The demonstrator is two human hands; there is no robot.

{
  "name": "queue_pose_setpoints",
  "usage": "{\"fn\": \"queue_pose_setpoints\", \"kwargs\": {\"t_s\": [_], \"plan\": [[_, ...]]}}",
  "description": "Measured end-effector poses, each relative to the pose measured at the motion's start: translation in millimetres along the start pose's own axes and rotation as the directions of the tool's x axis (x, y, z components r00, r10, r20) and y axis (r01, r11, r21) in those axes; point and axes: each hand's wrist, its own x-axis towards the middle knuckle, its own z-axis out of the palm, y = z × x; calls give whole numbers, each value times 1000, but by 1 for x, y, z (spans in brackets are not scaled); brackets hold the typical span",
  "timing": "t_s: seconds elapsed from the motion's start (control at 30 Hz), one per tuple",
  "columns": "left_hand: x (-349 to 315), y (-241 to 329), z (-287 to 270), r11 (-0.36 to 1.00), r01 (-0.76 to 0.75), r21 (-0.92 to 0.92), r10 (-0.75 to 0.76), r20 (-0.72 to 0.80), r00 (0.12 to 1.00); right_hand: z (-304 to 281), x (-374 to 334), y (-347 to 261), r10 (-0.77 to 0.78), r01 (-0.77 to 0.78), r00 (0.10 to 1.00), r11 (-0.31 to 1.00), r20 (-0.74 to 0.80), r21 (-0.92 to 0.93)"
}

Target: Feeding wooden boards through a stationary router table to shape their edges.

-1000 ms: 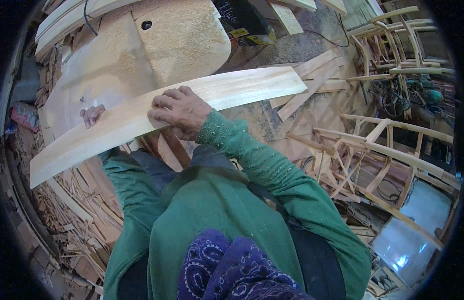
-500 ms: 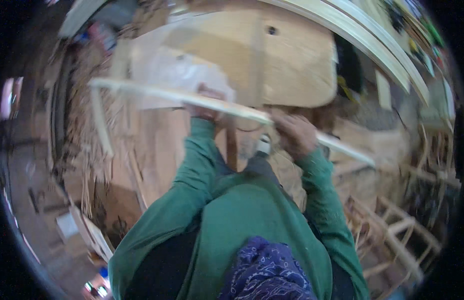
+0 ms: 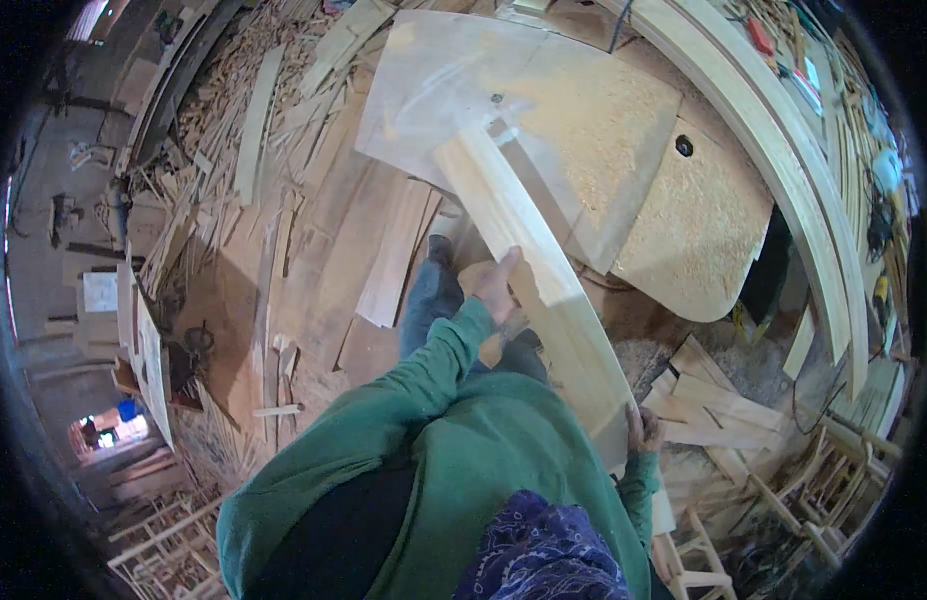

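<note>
A long pale wooden board (image 3: 558,285) slants across the middle of the view, broad face up. Its far end lies over a sawdust-strewn worktable (image 3: 708,225); whether it touches the surface I cannot tell. My left hand (image 3: 496,287) grips the board's left edge around mid-length, thumb on top and the other fingers partly hidden. Nearer my body, my right hand (image 3: 643,432) is closed on the right edge close to the near end. Both arms are in green sleeves.
Long thick beams (image 3: 783,170) run along the table's right side. Loose boards (image 3: 718,408) lie on the floor at right, with wooden frames (image 3: 833,490) beyond. Offcuts (image 3: 233,110) heap up at the far left. Planks (image 3: 398,260) lie beside my left leg.
The board has swung from crosswise and edge-on to pointing away from me, face up. My right hand has come back toward my body. The view has turned, and the table now sits farther right.
</note>
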Motion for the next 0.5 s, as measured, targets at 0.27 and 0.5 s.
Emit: {"fn": "queue_pose_setpoints", "kwargs": {"t_s": [0.27,0.5], "plan": [[-21,46,15,300,-260,918,488,86,868,-2,-14,13,249,-291,954,905,169,311],[32,130,25,-438,-42,898,593,323,737,12,2,-24,288,-362,930,820,227,443]]}}
